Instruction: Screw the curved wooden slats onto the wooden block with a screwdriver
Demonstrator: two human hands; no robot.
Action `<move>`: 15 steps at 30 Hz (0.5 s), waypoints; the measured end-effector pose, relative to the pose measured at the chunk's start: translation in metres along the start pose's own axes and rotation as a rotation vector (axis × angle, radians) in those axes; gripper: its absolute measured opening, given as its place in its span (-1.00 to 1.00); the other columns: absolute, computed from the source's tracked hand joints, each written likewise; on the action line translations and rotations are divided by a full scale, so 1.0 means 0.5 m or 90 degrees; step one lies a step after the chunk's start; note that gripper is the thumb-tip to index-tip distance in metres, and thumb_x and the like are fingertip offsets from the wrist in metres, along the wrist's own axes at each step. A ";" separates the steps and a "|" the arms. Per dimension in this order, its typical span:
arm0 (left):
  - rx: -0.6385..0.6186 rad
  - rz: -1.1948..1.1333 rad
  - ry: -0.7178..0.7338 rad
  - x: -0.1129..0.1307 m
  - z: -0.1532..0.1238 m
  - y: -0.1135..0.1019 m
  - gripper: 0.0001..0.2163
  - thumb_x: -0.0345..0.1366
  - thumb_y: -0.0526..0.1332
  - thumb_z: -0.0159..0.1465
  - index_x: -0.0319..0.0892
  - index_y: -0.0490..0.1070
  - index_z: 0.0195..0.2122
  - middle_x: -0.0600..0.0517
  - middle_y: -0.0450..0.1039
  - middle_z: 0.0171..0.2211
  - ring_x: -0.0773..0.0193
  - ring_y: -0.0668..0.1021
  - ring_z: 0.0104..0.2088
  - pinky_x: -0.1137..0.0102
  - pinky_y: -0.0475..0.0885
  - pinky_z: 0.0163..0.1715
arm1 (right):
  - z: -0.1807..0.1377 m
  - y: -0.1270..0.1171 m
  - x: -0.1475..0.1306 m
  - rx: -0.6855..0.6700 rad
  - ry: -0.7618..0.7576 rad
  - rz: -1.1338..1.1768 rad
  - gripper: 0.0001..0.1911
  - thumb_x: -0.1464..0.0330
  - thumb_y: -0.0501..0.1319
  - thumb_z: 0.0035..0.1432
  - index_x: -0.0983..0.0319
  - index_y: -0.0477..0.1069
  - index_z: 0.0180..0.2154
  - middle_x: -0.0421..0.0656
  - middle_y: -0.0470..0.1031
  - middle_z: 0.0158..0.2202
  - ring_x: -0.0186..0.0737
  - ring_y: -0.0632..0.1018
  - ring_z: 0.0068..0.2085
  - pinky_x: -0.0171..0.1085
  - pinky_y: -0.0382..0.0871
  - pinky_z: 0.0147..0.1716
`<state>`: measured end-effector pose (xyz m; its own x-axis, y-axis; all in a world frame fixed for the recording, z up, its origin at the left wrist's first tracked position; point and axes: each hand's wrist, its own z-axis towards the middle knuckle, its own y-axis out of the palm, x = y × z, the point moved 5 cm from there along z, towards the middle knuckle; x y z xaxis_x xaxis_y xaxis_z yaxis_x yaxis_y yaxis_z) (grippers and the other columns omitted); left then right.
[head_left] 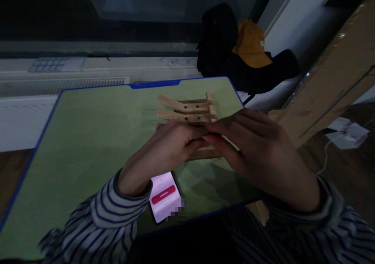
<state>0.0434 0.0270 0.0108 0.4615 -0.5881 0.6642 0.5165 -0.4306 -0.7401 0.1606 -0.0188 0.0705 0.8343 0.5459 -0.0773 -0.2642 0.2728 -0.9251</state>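
A pale wooden piece (195, 108) lies on the green table (96, 135), with angled slats side by side, dark holes in them and rounded ends at the right. Its near part is mostly covered by my hands. My left hand (172, 143) is closed over that near part, fingers bent and pointing right. From the right, my right hand (260, 146) reaches in with thumb and fingertips pinched together, meeting the left fingertips. Whatever sits between the fingertips is too hidden and dark to make out. Close to my left wrist lies a phone (164, 207) with a lit pink screen.
A blue rim (155, 84) edges the table. Behind it are a windowsill and a radiator (26, 111). At the back right, a mustard cap (250, 47) rests on a dark bag (216, 41). A large cardboard box (331, 72) stands at the right.
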 end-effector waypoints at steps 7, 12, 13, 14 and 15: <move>0.088 -0.006 0.028 0.007 0.000 -0.018 -0.82 -0.31 0.21 0.20 -0.01 0.50 -0.17 0.14 0.56 -0.31 0.32 0.54 -0.32 0.43 0.38 -0.25 | 0.010 0.000 -0.002 -0.047 0.015 -0.017 -0.74 0.28 0.04 0.24 0.25 0.43 -0.18 -0.08 0.53 -0.31 -0.20 0.50 -0.24 -0.20 0.31 -0.21; 0.072 -0.010 0.028 0.008 -0.002 -0.021 -0.86 -0.23 0.18 0.23 -0.08 0.53 -0.28 0.12 0.56 -0.36 0.33 0.54 -0.38 0.44 0.37 -0.31 | 0.014 -0.016 -0.003 -0.069 -0.041 0.025 -0.64 0.28 0.10 0.21 0.26 0.31 0.02 -0.08 0.50 -0.11 -0.16 0.49 -0.12 -0.20 0.36 -0.17; 0.069 -0.012 0.025 0.007 -0.003 -0.021 -0.85 -0.22 0.18 0.23 -0.09 0.53 -0.30 0.12 0.56 -0.37 0.33 0.55 -0.38 0.45 0.36 -0.34 | 0.014 -0.019 -0.005 -0.070 -0.058 0.034 -0.63 0.30 0.10 0.20 0.26 0.29 0.04 -0.08 0.49 -0.07 -0.17 0.49 -0.10 -0.20 0.36 -0.14; 0.068 -0.015 0.019 0.005 -0.004 -0.023 -0.86 -0.23 0.19 0.23 -0.10 0.52 -0.30 0.12 0.56 -0.37 0.33 0.55 -0.37 0.46 0.36 -0.35 | 0.014 -0.022 -0.007 -0.076 -0.072 0.043 -0.64 0.33 0.10 0.20 0.26 0.29 0.04 -0.09 0.48 -0.06 -0.18 0.48 -0.08 -0.20 0.36 -0.12; 0.068 -0.019 0.015 0.004 -0.004 -0.024 -0.86 -0.24 0.19 0.23 -0.10 0.52 -0.29 0.12 0.57 -0.36 0.33 0.56 -0.36 0.46 0.37 -0.34 | 0.015 -0.023 -0.008 -0.085 -0.081 0.050 -0.66 0.36 0.11 0.20 0.25 0.31 0.02 -0.10 0.49 -0.07 -0.19 0.48 -0.08 -0.20 0.36 -0.12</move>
<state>0.0366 0.0296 0.0206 0.4285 -0.5919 0.6827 0.6049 -0.3733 -0.7033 0.1566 -0.0183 0.0845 0.7439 0.6590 -0.1112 -0.2522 0.1227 -0.9599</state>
